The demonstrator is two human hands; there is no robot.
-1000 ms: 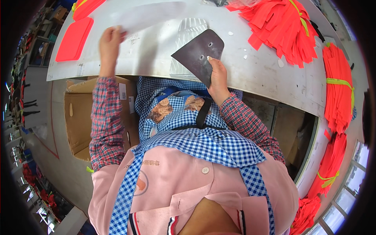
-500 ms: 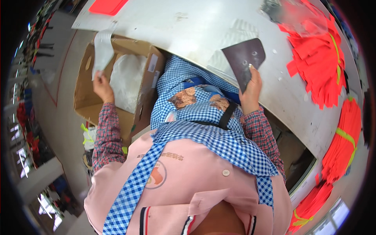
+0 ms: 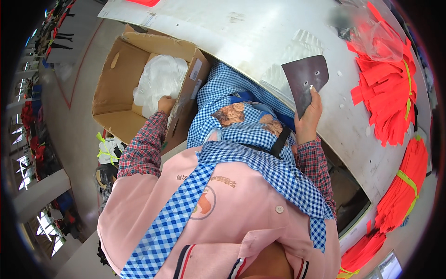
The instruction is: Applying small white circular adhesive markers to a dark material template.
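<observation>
My left hand [image 3: 166, 104] is down in a cardboard box [image 3: 125, 69], its fingers curled against the edge of a white translucent plastic pile [image 3: 160, 79]. What those fingers hold, if anything, is hidden. In my right hand [image 3: 309, 116] is a dark flat plate [image 3: 306, 79] with rounded corners and two small holes; my thumb lies on its face. The plate is held tilted above the table's near edge. Just behind it, a fanned row of clear ribbed pieces [image 3: 303, 44] lies on the white table [image 3: 223, 35].
Bundles of bright orange-red strips [image 3: 383, 88] tied with yellow bands lie along the table's right side, one partly under clear plastic film [image 3: 378, 39]. A tied white bundle [image 3: 110, 149] sits left of the box, near the floor. An orange-red piece is at the far edge.
My left hand has moved right and down into the box; the white translucent strip it held up is no longer seen apart from the pile. My right hand still holds the dark plate.
</observation>
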